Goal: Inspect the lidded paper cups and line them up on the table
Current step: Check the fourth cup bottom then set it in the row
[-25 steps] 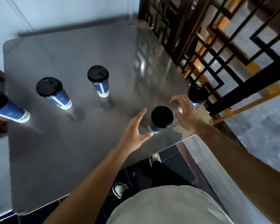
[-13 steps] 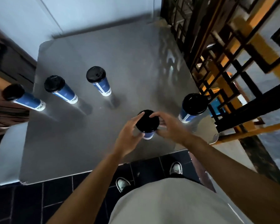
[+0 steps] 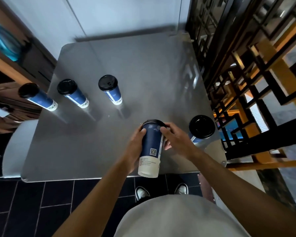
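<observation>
above table, hands tilting cup

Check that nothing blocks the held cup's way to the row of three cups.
Nothing visible does. The held cup is lifted in both hands, and the table is bare between it and the end of the row.

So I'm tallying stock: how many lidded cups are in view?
5. Three stand in a row at the table's left, one at the right edge, one held in both hands. None seems hidden.
</observation>
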